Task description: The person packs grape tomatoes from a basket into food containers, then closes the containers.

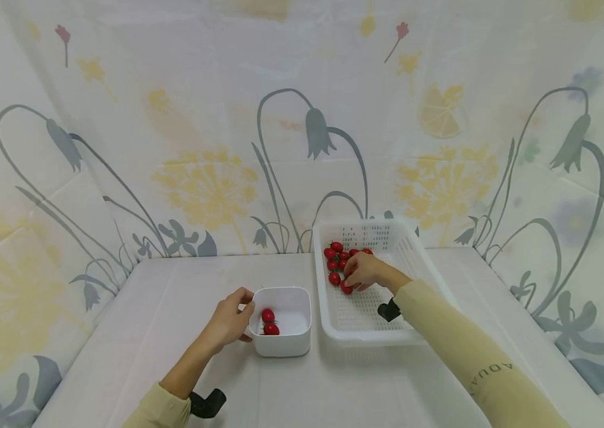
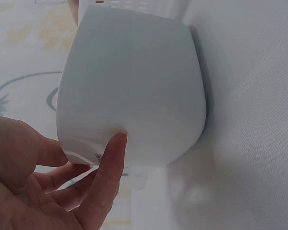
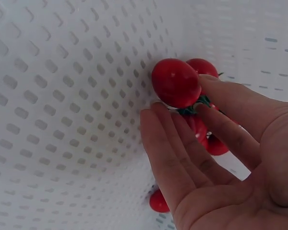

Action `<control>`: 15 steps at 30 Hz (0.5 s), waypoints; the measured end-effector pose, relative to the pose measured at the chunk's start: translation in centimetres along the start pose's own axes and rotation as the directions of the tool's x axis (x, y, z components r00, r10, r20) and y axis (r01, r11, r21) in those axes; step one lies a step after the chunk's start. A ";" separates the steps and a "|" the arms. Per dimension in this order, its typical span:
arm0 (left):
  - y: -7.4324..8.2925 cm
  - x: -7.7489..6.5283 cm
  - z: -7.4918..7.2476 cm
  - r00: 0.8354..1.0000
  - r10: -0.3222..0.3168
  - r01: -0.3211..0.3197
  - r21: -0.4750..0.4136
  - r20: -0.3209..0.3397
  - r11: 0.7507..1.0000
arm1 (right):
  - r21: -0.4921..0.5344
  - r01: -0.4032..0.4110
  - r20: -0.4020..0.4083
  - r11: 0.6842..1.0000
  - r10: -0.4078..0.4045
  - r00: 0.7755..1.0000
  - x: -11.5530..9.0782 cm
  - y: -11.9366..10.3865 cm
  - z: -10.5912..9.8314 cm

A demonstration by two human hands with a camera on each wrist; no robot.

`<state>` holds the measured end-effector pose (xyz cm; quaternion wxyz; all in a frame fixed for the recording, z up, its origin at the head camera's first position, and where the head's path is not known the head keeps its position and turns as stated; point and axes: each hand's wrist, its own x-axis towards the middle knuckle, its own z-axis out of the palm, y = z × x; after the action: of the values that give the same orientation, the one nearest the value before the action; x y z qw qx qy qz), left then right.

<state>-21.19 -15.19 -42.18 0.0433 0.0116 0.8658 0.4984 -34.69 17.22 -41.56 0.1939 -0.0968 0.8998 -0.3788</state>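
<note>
My left hand [image 1: 229,320] grips the left side of a small white box [image 1: 283,345]; in the left wrist view its thumb is at the rim and its fingers [image 2: 108,167] lie against the outer wall. Two red cherry tomatoes [image 1: 271,329] lie at the left inside the box. Over in the white perforated basket [image 1: 366,337], my right hand [image 1: 367,271] pinches a cherry tomato [image 3: 175,82] between thumb and fingertips. Several more cherry tomatoes [image 1: 332,265] with green stems sit around it, partly hidden by the hand.
The basket stands just right of the box, its raised walls around the right hand. A white cloth [image 1: 173,285] covers the table. Behind rises a flower-printed curtain [image 1: 216,107], which also flanks both sides.
</note>
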 end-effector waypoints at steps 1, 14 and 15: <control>0.0 0.0 0.0 1.000 0.000 0.000 -0.001 0.000 1.000 | -0.001 -0.006 -0.004 1.000 0.006 1.000 0.1 0.0 0.1; -0.1 0.1 0.0 1.000 -0.001 0.001 -0.006 0.001 1.000 | -0.061 -0.004 -0.019 0.998 0.003 1.000 0.4 -0.1 0.8; -0.1 0.1 0.0 1.000 0.000 0.000 -0.007 0.000 1.000 | -0.061 -0.002 -0.019 0.998 0.001 1.000 0.4 -0.2 0.8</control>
<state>-21.27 -15.24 -42.27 0.0435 0.0112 0.8639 0.5016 -34.70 16.43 -42.06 0.1827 -0.0983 0.9128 -0.3518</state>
